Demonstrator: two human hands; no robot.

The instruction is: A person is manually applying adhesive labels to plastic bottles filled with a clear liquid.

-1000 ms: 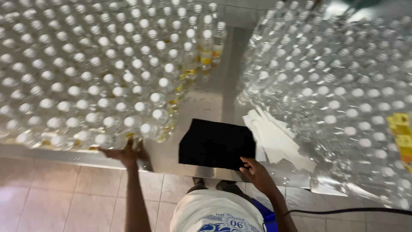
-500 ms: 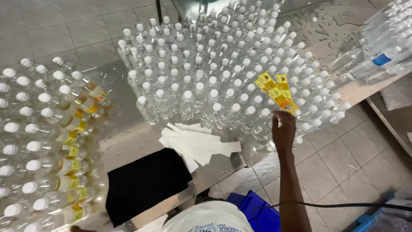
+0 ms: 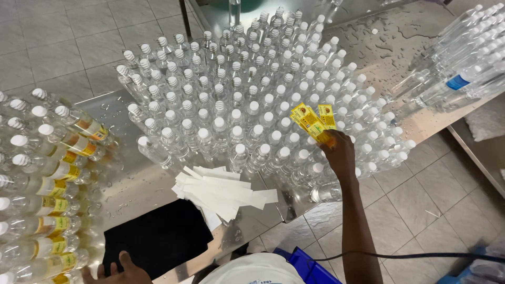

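Note:
My right hand (image 3: 339,153) holds a bunch of yellow labels (image 3: 312,120) above a dense group of clear, white-capped bottles without labels (image 3: 247,100) on a wet steel table (image 3: 131,181). My left hand (image 3: 118,271) rests at the near edge of a black cloth (image 3: 155,239) at the bottom left, fingers spread, holding nothing. A pile of white paper strips (image 3: 223,189) lies on the table between the cloth and the bottles.
Bottles with yellow labels (image 3: 44,179) fill the left side of the table. More clear bottles lie stacked at the top right (image 3: 457,68). A blue crate (image 3: 305,265) and a black cable (image 3: 421,256) are below the table edge, over a tiled floor.
The view has swung from the left bottle group toward the right one. My right hand has lifted the yellow labels slightly higher over the unlabelled bottles. My left hand now shows by the black cloth.

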